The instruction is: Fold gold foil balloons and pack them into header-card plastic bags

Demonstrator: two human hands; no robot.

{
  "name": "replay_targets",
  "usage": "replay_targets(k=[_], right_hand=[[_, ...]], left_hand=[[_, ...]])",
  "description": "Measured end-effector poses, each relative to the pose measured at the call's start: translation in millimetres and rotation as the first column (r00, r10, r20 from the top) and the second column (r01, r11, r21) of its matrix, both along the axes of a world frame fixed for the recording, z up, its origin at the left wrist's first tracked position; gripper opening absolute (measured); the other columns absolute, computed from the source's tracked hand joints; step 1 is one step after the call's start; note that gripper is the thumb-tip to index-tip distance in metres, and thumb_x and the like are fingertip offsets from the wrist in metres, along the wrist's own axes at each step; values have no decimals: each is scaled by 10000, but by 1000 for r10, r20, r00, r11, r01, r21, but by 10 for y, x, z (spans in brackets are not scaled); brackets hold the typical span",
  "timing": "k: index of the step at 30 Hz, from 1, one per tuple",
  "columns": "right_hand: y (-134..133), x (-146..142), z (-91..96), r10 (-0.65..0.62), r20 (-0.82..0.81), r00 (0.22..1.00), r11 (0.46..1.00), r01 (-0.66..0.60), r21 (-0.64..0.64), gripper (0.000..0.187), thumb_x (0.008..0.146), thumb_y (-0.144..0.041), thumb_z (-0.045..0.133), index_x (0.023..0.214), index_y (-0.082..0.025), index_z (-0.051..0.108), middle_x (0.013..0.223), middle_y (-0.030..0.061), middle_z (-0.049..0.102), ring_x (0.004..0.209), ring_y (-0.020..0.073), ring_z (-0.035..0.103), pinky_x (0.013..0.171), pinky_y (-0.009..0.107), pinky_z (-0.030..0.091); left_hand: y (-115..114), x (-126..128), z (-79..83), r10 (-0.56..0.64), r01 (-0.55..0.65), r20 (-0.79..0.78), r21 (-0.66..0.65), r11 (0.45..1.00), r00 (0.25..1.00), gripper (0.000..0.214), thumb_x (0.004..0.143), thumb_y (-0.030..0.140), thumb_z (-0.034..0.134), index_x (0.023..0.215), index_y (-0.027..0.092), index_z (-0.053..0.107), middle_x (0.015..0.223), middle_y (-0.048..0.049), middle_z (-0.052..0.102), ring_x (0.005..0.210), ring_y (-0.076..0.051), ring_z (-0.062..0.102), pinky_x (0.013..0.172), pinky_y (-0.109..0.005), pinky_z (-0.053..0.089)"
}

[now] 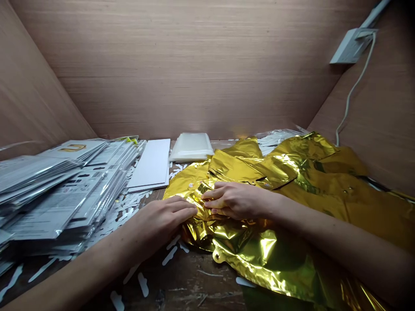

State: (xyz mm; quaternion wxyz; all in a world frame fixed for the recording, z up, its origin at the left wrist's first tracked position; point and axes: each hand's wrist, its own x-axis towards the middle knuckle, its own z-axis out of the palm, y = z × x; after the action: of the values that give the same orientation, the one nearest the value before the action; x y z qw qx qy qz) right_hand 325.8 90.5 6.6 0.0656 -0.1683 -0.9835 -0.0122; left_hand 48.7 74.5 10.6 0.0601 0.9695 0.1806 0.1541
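Note:
A heap of crumpled gold foil balloons (292, 190) covers the right half of the dark tabletop (188, 280). My left hand (162, 218) lies on the heap's left edge, fingers together and pressed flat on the foil. My right hand (231, 199) rests on top of the foil just beside it, fingers curled and pinching a fold of the gold foil. Both forearms reach in from the bottom of the view.
A tall stack of packaged flat packs (61, 190) fills the left side. White cards (152, 166) and a pile of clear plastic bags (191, 147) lie at the back. White paper scraps (129, 211) litter the tabletop. Wooden walls enclose the space; a power strip (352, 45) hangs top right.

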Motion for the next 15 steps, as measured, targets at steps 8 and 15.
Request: replay_targets(k=[8,15], right_hand=[[-46,-43,32,-19,60,998,994,12,112,253,1075,-208,462,1138,-134,695,1109,97,725,907,195,620,937,364,437],[-3,-23,-35,-88,106,990,982,69,176,309,962,-172,556,672,-196,661,806,44,687,721,185,514,827,367,423]], left_hand=[[212,241,52,4,-3,-31,40,999,1000,209,942,56,462,964,178,630,918,-61,657,897,-221,577,770,-347,513],[239,611,7,307,-308,34,172,936,951,143,943,107,448,961,158,580,988,-107,598,956,-269,541,871,-440,515]])
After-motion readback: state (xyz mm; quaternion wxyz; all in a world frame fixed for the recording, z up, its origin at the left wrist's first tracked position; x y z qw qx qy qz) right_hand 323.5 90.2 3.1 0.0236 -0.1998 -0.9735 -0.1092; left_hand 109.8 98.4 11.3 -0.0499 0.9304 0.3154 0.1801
